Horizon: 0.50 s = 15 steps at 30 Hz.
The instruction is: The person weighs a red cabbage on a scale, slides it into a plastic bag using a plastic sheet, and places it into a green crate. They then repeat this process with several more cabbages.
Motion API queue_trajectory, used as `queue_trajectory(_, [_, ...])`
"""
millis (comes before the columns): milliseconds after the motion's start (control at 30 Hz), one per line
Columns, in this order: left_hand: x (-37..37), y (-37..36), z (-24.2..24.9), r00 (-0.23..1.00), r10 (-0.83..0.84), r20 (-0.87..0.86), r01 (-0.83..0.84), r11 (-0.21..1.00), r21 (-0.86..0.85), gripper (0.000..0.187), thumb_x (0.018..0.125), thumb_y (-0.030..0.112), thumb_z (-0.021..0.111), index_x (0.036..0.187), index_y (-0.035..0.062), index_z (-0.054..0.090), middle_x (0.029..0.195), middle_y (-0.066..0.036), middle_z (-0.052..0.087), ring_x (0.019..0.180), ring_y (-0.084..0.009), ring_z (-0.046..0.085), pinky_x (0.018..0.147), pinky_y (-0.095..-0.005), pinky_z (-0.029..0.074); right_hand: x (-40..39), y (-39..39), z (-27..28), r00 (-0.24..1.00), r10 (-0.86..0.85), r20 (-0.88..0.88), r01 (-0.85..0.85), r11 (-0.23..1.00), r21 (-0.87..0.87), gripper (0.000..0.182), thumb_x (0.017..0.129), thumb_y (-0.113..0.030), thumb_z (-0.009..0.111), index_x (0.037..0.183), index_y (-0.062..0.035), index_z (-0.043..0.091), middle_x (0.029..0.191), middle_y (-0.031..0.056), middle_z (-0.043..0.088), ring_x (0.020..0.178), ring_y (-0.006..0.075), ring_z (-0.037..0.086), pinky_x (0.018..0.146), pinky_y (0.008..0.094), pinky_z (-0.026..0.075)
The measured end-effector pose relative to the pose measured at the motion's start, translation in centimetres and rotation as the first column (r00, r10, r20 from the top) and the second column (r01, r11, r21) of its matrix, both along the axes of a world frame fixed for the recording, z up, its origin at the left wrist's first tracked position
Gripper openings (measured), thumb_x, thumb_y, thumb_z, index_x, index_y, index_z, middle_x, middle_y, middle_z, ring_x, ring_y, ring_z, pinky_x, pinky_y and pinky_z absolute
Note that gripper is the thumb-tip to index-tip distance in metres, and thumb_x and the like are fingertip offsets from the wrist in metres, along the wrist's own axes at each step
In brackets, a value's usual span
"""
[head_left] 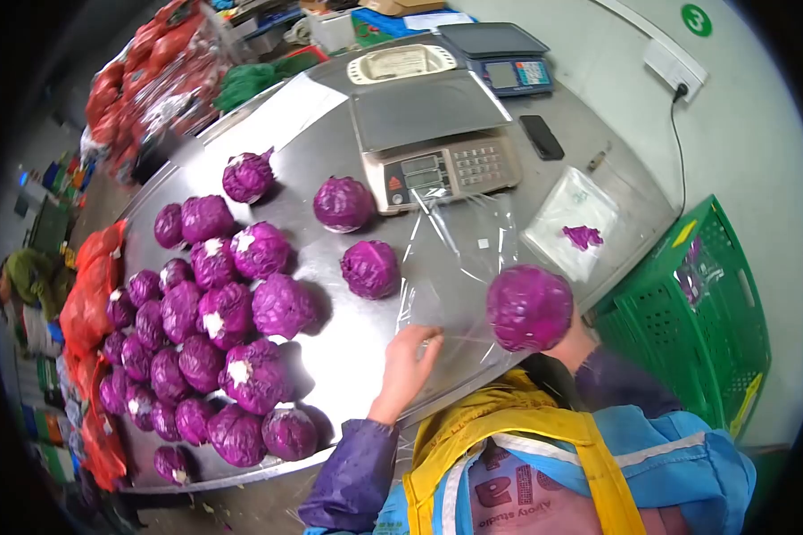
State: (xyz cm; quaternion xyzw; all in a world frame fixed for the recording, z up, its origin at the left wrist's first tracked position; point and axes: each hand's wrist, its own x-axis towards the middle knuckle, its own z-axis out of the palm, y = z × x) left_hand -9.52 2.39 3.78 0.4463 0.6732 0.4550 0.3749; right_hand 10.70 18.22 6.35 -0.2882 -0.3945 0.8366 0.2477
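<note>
My right hand (577,342) holds a round red cabbage (530,308) up over the front edge of the steel table; the cabbage hides most of its fingers. At the lower left corner of a sheet of clear plastic film (459,259), my left hand (408,366) has its fingers closed together, seemingly pinching the film's edge. The film lies flat on the table, its far end against the digital scale (442,165). Left of it sit two loose red cabbages, one nearer (370,269) and one farther (343,204).
Several red cabbages (226,314) crowd the table's left side. A phone (542,137), a stack of clear film (573,218) with a purple leaf scrap, and a second scale (500,62) are on the right and back. A green crate (687,312) stands right; red net sacks (94,330) line the left.
</note>
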Motion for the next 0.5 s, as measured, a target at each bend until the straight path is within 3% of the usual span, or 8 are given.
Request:
queue_trajectory(33, [-0.1, 0.9, -0.8, 0.934, -0.136, -0.331, 0.124, 0.991, -0.057, 0.027, 0.080, 0.013, 0.056, 0.105, 0.0036, 0.057, 0.103, -0.012, 0.057, 0.100, -0.0267, 0.053, 0.084, -0.0353, 0.043, 1.3, -0.8, 1.0, 0.985, -0.042, 0.167, -0.050, 0.858, 0.512, 0.058, 0.079, -0.050, 0.057, 0.121, -0.0117, 0.048, 0.122, 0.0092, 0.050, 0.113, 0.0241, 0.049, 0.097, 0.0439, 0.038])
queue_trajectory(67, [-0.1, 1.8, -1.9, 0.931, -0.155, -0.330, 0.144, 0.988, -0.058, 0.027, 0.080, 0.013, 0.056, 0.105, 0.0036, 0.057, 0.103, -0.012, 0.057, 0.100, -0.0267, 0.053, 0.084, -0.0353, 0.043, 2.7, -1.1, 0.6, 0.984, -0.062, 0.167, -0.033, 0.859, 0.510, 0.058, 0.079, -0.050, 0.057, 0.121, -0.0117, 0.048, 0.122, 0.0092, 0.050, 0.113, 0.0241, 0.049, 0.097, 0.0439, 0.038])
queue_trajectory(133, [0.0, 3.3, -4.0, 0.576, -0.286, -0.766, 0.309, 0.943, -0.120, 0.021, 0.074, 0.011, 0.056, 0.096, 0.0081, 0.056, 0.092, -0.009, 0.055, 0.090, -0.0267, 0.053, 0.076, -0.0367, 0.044, 6.2, -1.6, -0.6, 0.888, -0.308, 0.341, -0.098, 0.598, 0.796, 0.082, 0.065, -0.036, 0.078, 0.129, -0.0116, 0.034, 0.126, 0.0090, 0.044, 0.116, 0.0219, 0.046, 0.099, 0.0401, 0.036])
queue_trajectory(233, [0.1, 4.4, -5.3, 0.366, -0.338, -0.867, 0.289, 0.927, -0.239, 0.024, 0.073, 0.009, 0.054, 0.098, 0.0098, 0.054, 0.088, -0.009, 0.051, 0.090, -0.0254, 0.052, 0.075, -0.0369, 0.045, 10.4, -1.9, -5.2, 0.930, -0.206, 0.304, 0.021, 0.857, 0.515, 0.107, 0.050, -0.023, 0.088, 0.133, -0.0115, 0.022, 0.129, 0.0094, 0.041, 0.119, 0.0195, 0.043, 0.101, 0.0367, 0.033])
queue_trajectory(267, [0.0, 4.6, -5.6, 0.359, -0.348, -0.866, 0.283, 0.925, -0.254, 0.023, 0.075, 0.010, 0.052, 0.098, 0.0100, 0.053, 0.091, -0.009, 0.051, 0.089, -0.0258, 0.053, 0.073, -0.0372, 0.045, 12.1, -1.9, -6.7, 0.866, -0.177, 0.467, -0.225, 0.697, 0.681, 0.086, 0.066, -0.028, 0.078, 0.132, -0.0112, 0.027, 0.131, 0.0075, 0.040, 0.122, 0.0187, 0.039, 0.104, 0.0368, 0.029])
queue_trajectory(367, [-0.8, 5.3, -6.8, 0.300, -0.285, -0.911, 0.279, 0.939, -0.201, 0.020, 0.070, 0.011, 0.056, 0.088, 0.0086, 0.051, 0.087, -0.005, 0.051, 0.084, -0.0222, 0.054, 0.066, -0.0359, 0.047, 12.8, -2.4, -7.8, 0.800, 0.036, 0.598, -0.377, 0.807, 0.455, 0.062, 0.082, -0.035, 0.061, 0.131, -0.0111, 0.032, 0.133, 0.0054, 0.040, 0.124, 0.0185, 0.037, 0.106, 0.0378, 0.025])
queue_trajectory(433, [-1.5, 6.1, -6.9, 0.342, -0.242, -0.908, 0.301, 0.944, -0.138, 0.017, 0.071, 0.009, 0.056, 0.086, 0.0077, 0.050, 0.081, -0.007, 0.051, 0.077, -0.0245, 0.056, 0.061, -0.0370, 0.048, 13.1, -2.9, -10.2, 0.899, 0.043, 0.435, -0.226, 0.898, 0.377, 0.056, 0.086, -0.037, 0.053, 0.131, -0.0112, 0.034, 0.133, 0.0048, 0.040, 0.125, 0.0185, 0.035, 0.107, 0.0384, 0.025])
queue_trajectory(500, [-1.7, 7.1, -4.2, 0.568, -0.153, -0.809, 0.181, 0.982, -0.059, 0.013, 0.073, 0.005, 0.052, 0.085, 0.0061, 0.050, 0.076, -0.010, 0.052, 0.073, -0.0280, 0.057, 0.061, -0.0388, 0.048, 12.6, -2.5, -10.6, 0.967, 0.017, 0.254, -0.091, 0.955, 0.284, 0.051, 0.089, -0.040, 0.045, 0.131, -0.0113, 0.036, 0.134, 0.0042, 0.039, 0.126, 0.0185, 0.034, 0.107, 0.0390, 0.024])
